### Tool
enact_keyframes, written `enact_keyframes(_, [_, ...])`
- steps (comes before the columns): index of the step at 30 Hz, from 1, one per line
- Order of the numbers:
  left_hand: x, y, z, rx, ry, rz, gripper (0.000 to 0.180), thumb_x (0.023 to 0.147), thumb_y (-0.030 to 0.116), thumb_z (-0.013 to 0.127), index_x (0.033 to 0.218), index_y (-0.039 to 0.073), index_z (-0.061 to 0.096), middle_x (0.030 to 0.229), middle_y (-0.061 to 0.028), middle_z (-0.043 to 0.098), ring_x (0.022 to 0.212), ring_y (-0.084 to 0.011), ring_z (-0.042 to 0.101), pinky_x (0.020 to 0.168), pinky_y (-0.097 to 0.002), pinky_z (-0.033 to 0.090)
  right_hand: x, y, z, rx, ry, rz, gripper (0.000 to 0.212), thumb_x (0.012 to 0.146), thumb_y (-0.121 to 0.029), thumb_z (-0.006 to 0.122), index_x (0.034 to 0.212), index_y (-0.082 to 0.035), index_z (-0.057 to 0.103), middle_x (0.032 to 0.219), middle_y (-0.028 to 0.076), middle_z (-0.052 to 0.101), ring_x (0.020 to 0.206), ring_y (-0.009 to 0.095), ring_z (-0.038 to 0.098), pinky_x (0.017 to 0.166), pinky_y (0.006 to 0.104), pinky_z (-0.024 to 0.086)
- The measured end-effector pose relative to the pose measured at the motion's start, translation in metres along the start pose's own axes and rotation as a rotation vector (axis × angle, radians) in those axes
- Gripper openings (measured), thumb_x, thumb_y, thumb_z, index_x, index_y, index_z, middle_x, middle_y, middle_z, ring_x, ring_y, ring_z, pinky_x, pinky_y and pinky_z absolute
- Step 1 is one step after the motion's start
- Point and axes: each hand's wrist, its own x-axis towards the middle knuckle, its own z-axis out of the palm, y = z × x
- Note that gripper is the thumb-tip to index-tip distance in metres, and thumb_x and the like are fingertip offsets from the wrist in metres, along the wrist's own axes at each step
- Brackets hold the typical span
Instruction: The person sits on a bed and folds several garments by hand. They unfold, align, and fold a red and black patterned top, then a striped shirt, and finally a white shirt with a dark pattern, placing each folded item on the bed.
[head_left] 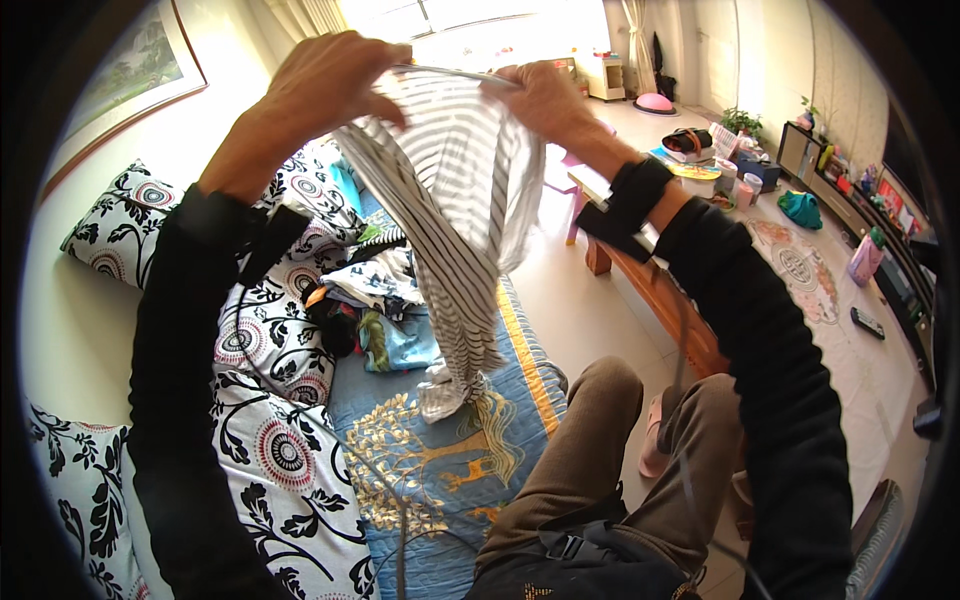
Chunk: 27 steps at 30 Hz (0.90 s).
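A white garment with dark stripes (450,200) hangs in the air in front of me, its upper edge stretched between my two hands. My left hand (335,85) grips one end of that edge, the fingers bent over it. The other end is pinched in my right hand (545,100). Below, the cloth falls in loose folds, and its lowest part (445,390) reaches down to the blue quilted cover (400,440). The kind of garment cannot be made out.
Patterned cushions (285,450) line the seat's left side. Behind the garment lies a pile of clothes (385,290). To the right stands a table (800,350) bearing a remote control (867,322), a pink bottle (866,255) and a teal cloth (800,208). A cable (400,520) runs across the cover.
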Motion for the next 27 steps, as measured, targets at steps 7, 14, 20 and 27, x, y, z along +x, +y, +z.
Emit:
enact_keyframes(7, [-0.046,-0.106,0.044,0.195,-0.075,-0.609,0.039,0.098,0.041,0.064,0.119,0.008,0.072,0.108,-0.0182,0.074,0.101,-0.0343,0.071,0.088,-0.0444,0.056,0.055,0.004,-0.09,-0.769,0.266,-0.296,0.026,0.098,-0.023,0.062,0.091,-0.002,0.076,0.085,0.013,0.076,0.079,0.028,0.073,0.072,0.038,0.057])
enact_keyframes(14, [-0.069,-0.196,0.048,0.312,0.037,-0.97,0.037,0.099,0.04,0.052,0.115,0.013,0.07,0.113,-0.019,0.073,0.107,-0.04,0.07,0.089,-0.0498,0.056,0.071,0.003,-0.166,-1.099,0.396,-0.256,0.037,0.1,-0.032,0.059,0.081,-0.002,0.071,0.076,0.02,0.071,0.074,0.037,0.071,0.067,0.0465,0.056])
enact_keyframes(20, [-0.085,-0.225,0.084,-0.019,0.473,-1.155,0.033,0.094,0.031,0.057,0.096,0.001,0.071,0.099,-0.0236,0.074,0.088,-0.0409,0.073,0.077,-0.0491,0.059,0.092,0.028,-0.197,-0.728,0.695,-0.279,0.02,0.101,-0.017,0.056,0.106,-0.006,0.073,0.09,0.011,0.076,0.076,0.022,0.074,0.076,0.0367,0.059])
enact_keyframes(27, [-0.079,-0.189,0.116,-0.201,0.658,-1.153,0.032,0.098,0.023,0.049,0.106,0.001,0.071,0.091,-0.0233,0.074,0.083,-0.0408,0.072,0.078,-0.0464,0.057,0.096,0.053,-0.186,-0.321,0.564,-0.328,0.025,0.105,-0.02,0.053,0.123,-0.008,0.064,0.093,0.012,0.075,0.07,0.029,0.073,0.068,0.0379,0.06])
